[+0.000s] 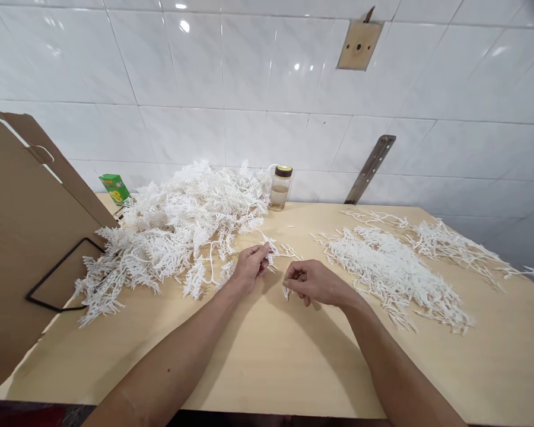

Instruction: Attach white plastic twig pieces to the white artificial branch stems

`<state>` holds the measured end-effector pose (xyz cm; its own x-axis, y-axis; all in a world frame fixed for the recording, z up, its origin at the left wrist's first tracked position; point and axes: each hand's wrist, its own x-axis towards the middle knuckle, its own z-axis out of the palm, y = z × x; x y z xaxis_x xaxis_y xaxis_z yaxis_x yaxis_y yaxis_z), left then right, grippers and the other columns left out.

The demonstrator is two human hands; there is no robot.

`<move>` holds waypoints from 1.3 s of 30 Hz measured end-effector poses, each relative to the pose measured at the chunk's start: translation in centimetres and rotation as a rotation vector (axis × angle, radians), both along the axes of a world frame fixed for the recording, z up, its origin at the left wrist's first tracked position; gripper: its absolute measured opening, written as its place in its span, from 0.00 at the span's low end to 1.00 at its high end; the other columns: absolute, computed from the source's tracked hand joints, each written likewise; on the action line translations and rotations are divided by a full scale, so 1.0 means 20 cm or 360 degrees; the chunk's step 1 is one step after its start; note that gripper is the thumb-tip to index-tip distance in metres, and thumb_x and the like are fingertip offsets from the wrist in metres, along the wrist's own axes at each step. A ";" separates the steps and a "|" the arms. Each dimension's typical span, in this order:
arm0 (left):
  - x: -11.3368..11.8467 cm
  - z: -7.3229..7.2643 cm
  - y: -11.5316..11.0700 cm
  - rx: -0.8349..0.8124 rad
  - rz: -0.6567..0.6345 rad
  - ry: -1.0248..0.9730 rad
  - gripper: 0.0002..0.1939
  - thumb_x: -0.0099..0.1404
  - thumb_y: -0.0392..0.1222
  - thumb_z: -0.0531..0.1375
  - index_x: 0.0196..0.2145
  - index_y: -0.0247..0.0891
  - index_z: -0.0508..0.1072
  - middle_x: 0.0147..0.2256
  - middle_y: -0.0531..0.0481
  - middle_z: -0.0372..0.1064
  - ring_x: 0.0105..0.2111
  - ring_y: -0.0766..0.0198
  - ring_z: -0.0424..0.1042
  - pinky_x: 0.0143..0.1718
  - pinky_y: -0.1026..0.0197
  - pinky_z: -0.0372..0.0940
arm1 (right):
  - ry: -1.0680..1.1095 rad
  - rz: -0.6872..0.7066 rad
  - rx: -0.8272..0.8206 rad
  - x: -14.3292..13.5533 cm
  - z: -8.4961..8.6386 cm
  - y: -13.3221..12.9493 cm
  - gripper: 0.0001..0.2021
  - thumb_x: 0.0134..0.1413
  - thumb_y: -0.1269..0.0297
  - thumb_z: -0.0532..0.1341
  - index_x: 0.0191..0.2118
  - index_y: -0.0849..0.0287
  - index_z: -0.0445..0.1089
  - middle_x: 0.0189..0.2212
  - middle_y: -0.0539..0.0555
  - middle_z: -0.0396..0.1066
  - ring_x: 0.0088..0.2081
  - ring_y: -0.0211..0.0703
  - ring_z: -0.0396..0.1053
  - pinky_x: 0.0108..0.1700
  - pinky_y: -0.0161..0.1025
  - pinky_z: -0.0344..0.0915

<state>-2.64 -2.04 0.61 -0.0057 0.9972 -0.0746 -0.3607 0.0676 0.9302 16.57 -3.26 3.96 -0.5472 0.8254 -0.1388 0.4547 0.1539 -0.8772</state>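
Note:
My left hand [251, 263] pinches a white plastic sprig [270, 246] whose thin branches stick out past the fingertips. Just to its right, my right hand [309, 280] is closed on a small white plastic twig [286, 292] that points down from the fingers. The two hands are apart, low over the table. Left of them rises a large heap of white branching plastic foliage [182, 219]. A flatter pile of loose white twigs [391, 270] lies to the right of my right hand. A few loose bits [289, 250] lie between the hands and the wall.
A jar with a dark lid [279, 188] and a green box [114, 188] stand near the tiled wall. Cardboard [40, 237] and a black metal frame [48, 279] are at the left. Bare stems [463, 249] lie far right. A metal bracket [371, 169] leans against the wall.

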 end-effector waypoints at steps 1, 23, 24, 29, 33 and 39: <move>0.00 0.00 0.00 0.0000 0.0000 -0.0015 0.23 0.50 0.59 0.68 0.26 0.34 0.71 0.17 0.58 0.54 0.16 0.75 0.50 0.17 0.67 0.40 | -0.0039 0.0053 -0.0024 -0.03 0.00 -0.02 0.06 0.50 0.61 0.62 0.29 0.58 0.71 0.21 0.50 0.71 0.16 0.37 0.68 0.16 0.32 0.61; 0.01 0.01 -0.01 0.0020 -0.0263 0.0143 0.22 0.55 0.57 0.66 0.33 0.32 0.79 0.23 0.48 0.70 0.23 0.67 0.67 0.26 0.64 0.60 | 0.0040 -0.0699 0.0391 0.06 -0.02 0.11 0.18 0.57 0.47 0.58 0.39 0.57 0.73 0.27 0.52 0.71 0.19 0.38 0.66 0.24 0.37 0.64; 0.01 0.00 -0.01 0.0053 -0.0251 0.0190 0.21 0.56 0.57 0.66 0.33 0.33 0.79 0.23 0.49 0.70 0.23 0.67 0.67 0.26 0.65 0.60 | 0.0139 -0.0610 0.0321 0.02 -0.03 0.09 0.19 0.57 0.46 0.58 0.40 0.57 0.73 0.26 0.51 0.70 0.19 0.37 0.66 0.23 0.36 0.63; 0.05 0.00 -0.03 0.0146 -0.0108 0.0397 0.20 0.56 0.59 0.65 0.27 0.36 0.73 0.17 0.53 0.66 0.18 0.68 0.64 0.22 0.65 0.58 | 0.0437 -0.0410 0.0048 -0.04 -0.08 0.07 0.20 0.54 0.43 0.61 0.33 0.59 0.70 0.22 0.47 0.64 0.19 0.34 0.62 0.20 0.32 0.61; 0.06 0.00 -0.04 0.0113 -0.0069 0.0427 0.21 0.56 0.61 0.64 0.27 0.37 0.72 0.15 0.55 0.64 0.14 0.68 0.61 0.18 0.65 0.55 | 0.0539 -0.0342 -0.0009 -0.03 -0.08 0.07 0.20 0.51 0.44 0.63 0.34 0.59 0.70 0.25 0.50 0.67 0.24 0.36 0.65 0.22 0.32 0.64; 0.06 0.02 -0.05 0.0018 -0.0068 0.0303 0.21 0.54 0.59 0.66 0.27 0.36 0.73 0.16 0.54 0.64 0.16 0.68 0.61 0.20 0.65 0.56 | 0.0339 -0.0534 0.0277 -0.05 -0.10 0.07 0.18 0.52 0.45 0.63 0.35 0.57 0.71 0.26 0.50 0.70 0.18 0.35 0.65 0.21 0.35 0.64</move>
